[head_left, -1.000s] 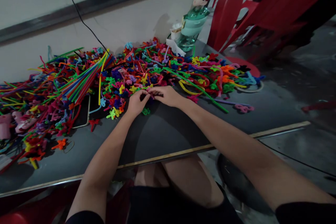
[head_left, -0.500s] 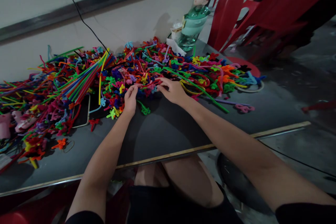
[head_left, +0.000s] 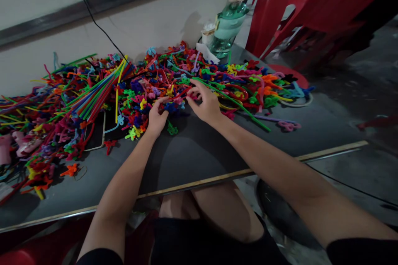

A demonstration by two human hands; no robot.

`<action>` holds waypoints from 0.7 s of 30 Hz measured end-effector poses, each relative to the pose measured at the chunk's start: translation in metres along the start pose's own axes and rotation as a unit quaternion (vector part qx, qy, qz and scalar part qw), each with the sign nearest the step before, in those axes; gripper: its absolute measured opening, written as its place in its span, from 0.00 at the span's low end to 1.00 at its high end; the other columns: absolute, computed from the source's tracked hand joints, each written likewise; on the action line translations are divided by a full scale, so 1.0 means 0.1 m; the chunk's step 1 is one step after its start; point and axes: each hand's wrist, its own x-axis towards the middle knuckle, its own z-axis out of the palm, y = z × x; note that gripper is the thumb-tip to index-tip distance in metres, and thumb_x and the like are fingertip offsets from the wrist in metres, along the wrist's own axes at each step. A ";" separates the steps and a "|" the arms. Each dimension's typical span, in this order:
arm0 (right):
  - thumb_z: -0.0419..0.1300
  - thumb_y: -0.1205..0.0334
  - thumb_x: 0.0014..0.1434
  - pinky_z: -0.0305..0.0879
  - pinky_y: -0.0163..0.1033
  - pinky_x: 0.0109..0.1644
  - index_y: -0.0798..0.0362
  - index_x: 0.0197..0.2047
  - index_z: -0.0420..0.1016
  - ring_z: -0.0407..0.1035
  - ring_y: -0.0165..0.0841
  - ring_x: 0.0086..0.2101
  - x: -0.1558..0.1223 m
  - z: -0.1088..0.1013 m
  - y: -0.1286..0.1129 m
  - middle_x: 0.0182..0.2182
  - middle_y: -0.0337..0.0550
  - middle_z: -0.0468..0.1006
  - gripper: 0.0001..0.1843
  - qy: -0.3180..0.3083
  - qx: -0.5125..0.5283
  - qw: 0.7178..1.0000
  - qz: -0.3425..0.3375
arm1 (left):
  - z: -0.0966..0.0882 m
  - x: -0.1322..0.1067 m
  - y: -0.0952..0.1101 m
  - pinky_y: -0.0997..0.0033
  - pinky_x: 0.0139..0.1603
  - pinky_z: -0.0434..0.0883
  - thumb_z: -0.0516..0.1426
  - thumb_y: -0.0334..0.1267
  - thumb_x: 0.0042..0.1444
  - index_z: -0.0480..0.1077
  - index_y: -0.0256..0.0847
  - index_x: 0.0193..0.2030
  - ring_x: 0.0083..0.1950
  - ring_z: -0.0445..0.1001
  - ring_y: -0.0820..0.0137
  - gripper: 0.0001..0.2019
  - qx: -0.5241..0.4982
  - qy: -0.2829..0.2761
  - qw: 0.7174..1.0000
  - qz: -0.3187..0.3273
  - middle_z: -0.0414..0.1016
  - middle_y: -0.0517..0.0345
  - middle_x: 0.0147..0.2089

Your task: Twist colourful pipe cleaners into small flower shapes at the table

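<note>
The right hand is spread open over the pipe-cleaner pile; the left hand is curled just beside it, grip unclear.

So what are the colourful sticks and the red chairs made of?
Sticks: probably fuzzy fibre over thin wire, with a matte look; many stay bent in loops and knots. Chairs: likely moulded plastic, smooth with a slight sheen.

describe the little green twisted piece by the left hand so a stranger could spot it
Find the heap of coloured pipe cleaners along the back of the dark table, then the left hand at its front edge. The green piece lies just right of that hand, by itself on bare tabletop, whereas its neighbours are tangled in the heap.
</note>
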 end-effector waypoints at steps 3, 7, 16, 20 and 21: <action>0.54 0.60 0.62 0.71 0.42 0.45 0.51 0.59 0.67 0.73 0.36 0.40 0.00 -0.01 -0.02 0.39 0.45 0.80 0.22 -0.010 0.002 1.000 -0.001 | -0.01 0.01 -0.01 0.63 0.54 0.74 0.56 0.27 0.51 0.70 0.41 0.47 0.49 0.76 0.68 0.16 0.009 0.046 0.999 -0.001 0.77 0.54 0.46; 0.55 0.58 0.61 0.70 0.40 0.40 0.52 0.46 0.77 0.74 0.35 0.34 0.00 -0.04 -0.08 0.33 0.44 0.81 0.14 -0.088 0.021 0.996 0.024 | -0.06 0.05 -0.03 0.66 0.43 0.76 0.56 0.41 0.60 0.70 0.40 0.44 0.38 0.76 0.70 0.09 0.018 0.164 0.986 -0.022 0.76 0.55 0.37; 0.57 0.57 0.58 0.65 0.38 0.37 0.51 0.46 0.79 0.73 0.35 0.32 0.00 -0.04 -0.05 0.33 0.43 0.82 0.15 -0.151 -0.012 0.987 0.059 | -0.08 -0.06 0.14 0.61 0.57 0.71 0.52 0.36 0.61 0.54 0.49 0.66 0.61 0.67 0.61 0.27 0.177 0.191 0.963 0.061 0.58 0.47 0.67; 0.57 0.56 0.59 0.63 0.37 0.33 0.49 0.49 0.78 0.73 0.34 0.31 0.01 -0.02 -0.05 0.32 0.42 0.81 0.17 -0.195 -0.044 0.977 0.074 | -0.04 -0.15 0.27 0.52 0.68 0.59 0.50 0.28 0.57 0.61 0.46 0.63 0.70 0.54 0.55 0.26 0.307 0.192 0.927 0.097 0.51 0.46 0.68; 0.57 0.55 0.59 0.62 0.37 0.32 0.49 0.50 0.77 0.73 0.35 0.31 0.01 -0.01 -0.06 0.32 0.42 0.81 0.18 -0.214 -0.061 0.972 0.078 | -0.03 -0.16 0.29 0.51 0.69 0.56 0.50 0.27 0.56 0.62 0.45 0.62 0.71 0.51 0.55 0.26 0.325 0.197 0.918 0.109 0.50 0.45 0.68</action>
